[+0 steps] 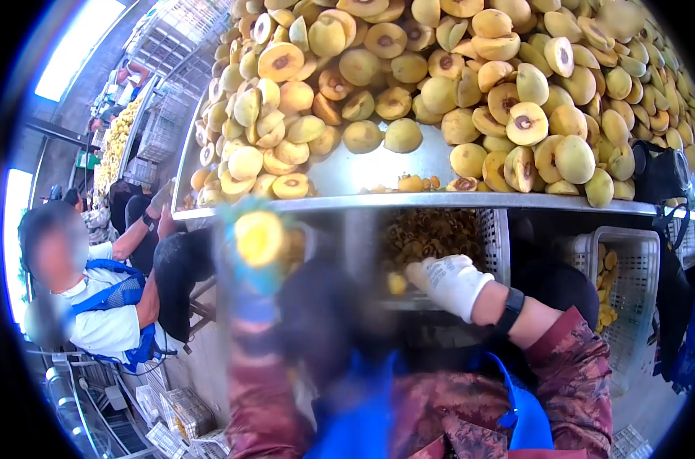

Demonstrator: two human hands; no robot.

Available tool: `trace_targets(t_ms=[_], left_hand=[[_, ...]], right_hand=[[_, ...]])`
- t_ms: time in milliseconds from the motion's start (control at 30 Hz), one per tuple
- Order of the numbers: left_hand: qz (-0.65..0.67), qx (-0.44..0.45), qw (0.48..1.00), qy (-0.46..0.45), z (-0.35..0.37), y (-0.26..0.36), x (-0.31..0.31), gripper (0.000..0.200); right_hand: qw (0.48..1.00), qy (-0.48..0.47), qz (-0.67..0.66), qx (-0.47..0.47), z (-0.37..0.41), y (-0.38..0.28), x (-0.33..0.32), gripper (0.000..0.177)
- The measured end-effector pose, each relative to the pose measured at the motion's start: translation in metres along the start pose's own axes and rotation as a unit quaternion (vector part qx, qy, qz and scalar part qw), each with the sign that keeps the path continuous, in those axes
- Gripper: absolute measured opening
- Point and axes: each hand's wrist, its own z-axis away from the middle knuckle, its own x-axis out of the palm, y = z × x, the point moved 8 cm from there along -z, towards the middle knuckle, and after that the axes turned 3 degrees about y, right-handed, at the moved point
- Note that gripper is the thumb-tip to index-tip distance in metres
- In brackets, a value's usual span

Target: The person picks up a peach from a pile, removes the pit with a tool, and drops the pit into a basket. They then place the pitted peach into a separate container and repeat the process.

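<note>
The left hand [257,279], in a blurred blue-green glove left of centre, holds a bright yellow rounded fruit piece [259,238]. The right hand [453,286], in a white knit glove right of centre, has curled fingers beside a small blurred yellow piece [397,284]; whether it grips this cannot be told. Beyond it, a pale slatted plastic crate [498,243] contains brown bits. Yellow-green halved fruits [439,93] cover much of the shiny metal table [389,200] across the top. A person in a white shirt [109,334] sits at left.
</note>
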Motion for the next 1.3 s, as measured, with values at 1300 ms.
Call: trace_targets(t_ms=[1300], left_hand=[[-0.283,-0.079,0.949,-0.118,-0.061,-0.094,0.084,0.048]], right_hand=[[0.883,0.307,-0.352,0.036,-0.02,0.031,-0.087,0.04]])
